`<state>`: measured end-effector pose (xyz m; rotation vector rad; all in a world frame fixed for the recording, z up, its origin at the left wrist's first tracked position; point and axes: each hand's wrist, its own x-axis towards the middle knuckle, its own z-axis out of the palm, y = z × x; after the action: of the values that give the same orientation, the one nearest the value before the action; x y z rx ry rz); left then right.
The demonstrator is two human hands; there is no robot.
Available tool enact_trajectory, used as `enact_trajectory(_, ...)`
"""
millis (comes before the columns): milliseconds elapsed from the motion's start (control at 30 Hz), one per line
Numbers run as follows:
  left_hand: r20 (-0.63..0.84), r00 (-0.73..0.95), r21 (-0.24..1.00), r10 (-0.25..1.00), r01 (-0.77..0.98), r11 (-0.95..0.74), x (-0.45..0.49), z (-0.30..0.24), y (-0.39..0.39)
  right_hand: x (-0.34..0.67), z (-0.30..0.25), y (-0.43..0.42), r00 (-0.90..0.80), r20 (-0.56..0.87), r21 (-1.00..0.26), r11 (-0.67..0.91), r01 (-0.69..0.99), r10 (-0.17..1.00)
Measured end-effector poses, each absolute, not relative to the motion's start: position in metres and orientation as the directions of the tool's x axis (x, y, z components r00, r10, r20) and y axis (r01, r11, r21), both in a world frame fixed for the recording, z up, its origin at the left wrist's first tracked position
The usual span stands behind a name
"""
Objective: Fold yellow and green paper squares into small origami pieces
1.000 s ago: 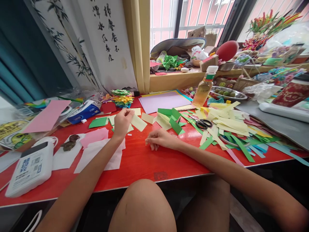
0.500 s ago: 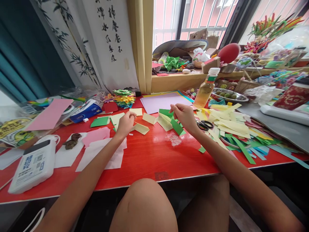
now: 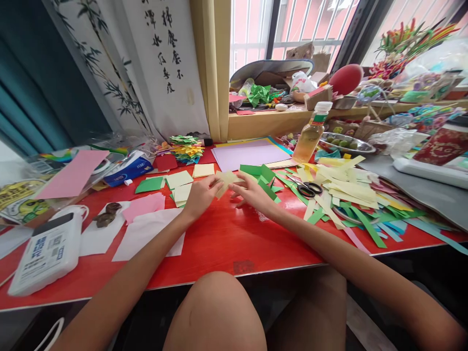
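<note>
My left hand (image 3: 203, 196) pinches a pale yellow piece of paper (image 3: 225, 180) between thumb and fingers, just above the red table. At the paper's right edge are the fingertips of my right hand (image 3: 253, 193), its other fingers loosely bent. Folded green paper pieces (image 3: 263, 173) lie just behind and right of that hand. Beside my left hand, small pale yellow squares (image 3: 179, 179) rest on the table with a green piece (image 3: 150, 184). A crumple of clear plastic (image 3: 262, 216) is partly hidden under my right wrist.
Black-handled scissors (image 3: 309, 189) lie right of my hands, beside a heap of paper strips (image 3: 353, 187). A bottle (image 3: 310, 134) stands behind them. Lilac sheets (image 3: 244, 155) lie at the back. A white device (image 3: 47, 251) and pink paper (image 3: 144, 207) are on the left.
My hands have come together, the left moving right and the right moving left and down. Pale yellow paper that lay between them is now lifted at their fingertips.
</note>
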<state>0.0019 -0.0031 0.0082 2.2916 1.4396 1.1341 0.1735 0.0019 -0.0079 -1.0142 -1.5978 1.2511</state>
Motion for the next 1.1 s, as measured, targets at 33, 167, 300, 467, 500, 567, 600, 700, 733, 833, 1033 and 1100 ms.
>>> enact_trajectory(33, 0.478, 0.23, 0.575, 0.848, 0.648, -0.499, 0.005, 0.008, -0.005, 0.173, -0.007, 0.002, -0.336, 0.104, -0.991, 0.128, 0.049, 0.936)
enact_trajectory(167, 0.427, 0.197, 0.65, 0.882, 0.611, -0.451, 0.013, 0.004, -0.01, 0.172, 0.002, -0.002, -0.3, 0.04, -0.998, 0.023, -0.061, 0.953)
enact_trajectory(300, 0.41, 0.198, 0.67, 0.89, 0.597, -0.441, 0.017, 0.001, -0.013, 0.17, -0.001, -0.003, -0.331, -0.003, -0.995, -0.035, -0.091, 0.944)
enact_trajectory(467, 0.431, 0.149, 0.685, 0.89, 0.588, -0.43, 0.019, 0.003, -0.014, 0.174, -0.013, 0.003, -0.359, 0.03, -0.998, 0.006, -0.069, 0.933)
enact_trajectory(500, 0.439, 0.131, 0.693, 0.889, 0.581, -0.427, 0.018, 0.003, -0.014, 0.175, -0.013, 0.003, -0.353, 0.025, -0.996, -0.008, -0.091, 0.935)
enact_trajectory(567, 0.459, 0.08, 0.716, 0.885, 0.557, -0.422, 0.018, 0.004, -0.013, 0.175, -0.009, 0.003, -0.341, 0.001, -0.985, -0.057, -0.16, 0.94)
enact_trajectory(600, 0.472, 0.055, 0.725, 0.88, 0.544, -0.423, 0.017, 0.004, -0.013, 0.175, -0.007, 0.002, -0.343, -0.008, -0.978, -0.079, -0.195, 0.939)
enact_trajectory(700, 0.522, 0.022, 0.712, 0.853, 0.539, -0.45, 0.016, 0.001, -0.012, 0.173, -0.003, 0.0, -0.406, 0.009, -0.964, -0.1, -0.247, 0.914)
enact_trajectory(733, 0.547, 0.032, 0.682, 0.837, 0.562, -0.467, 0.015, 0.0, -0.011, 0.173, -0.002, 0.0, -0.427, 0.017, -0.962, -0.102, -0.253, 0.904)
enact_trajectory(833, 0.654, 0.141, 0.474, 0.744, 0.689, -0.548, 0.011, -0.004, -0.01, 0.173, -0.001, -0.002, -0.43, 0.001, -0.953, -0.13, -0.274, 0.903)
enact_trajectory(1033, 0.735, 0.474, -0.056, 0.484, 0.754, -0.654, 0.002, -0.006, -0.005, 0.177, 0.007, -0.007, -0.362, 0.005, -0.941, -0.118, -0.317, 0.932)
enact_trajectory(1100, 0.729, 0.54, -0.155, 0.422, 0.729, -0.666, -0.001, -0.005, -0.005, 0.177, 0.007, -0.008, -0.381, 0.025, -0.95, -0.097, -0.297, 0.924)
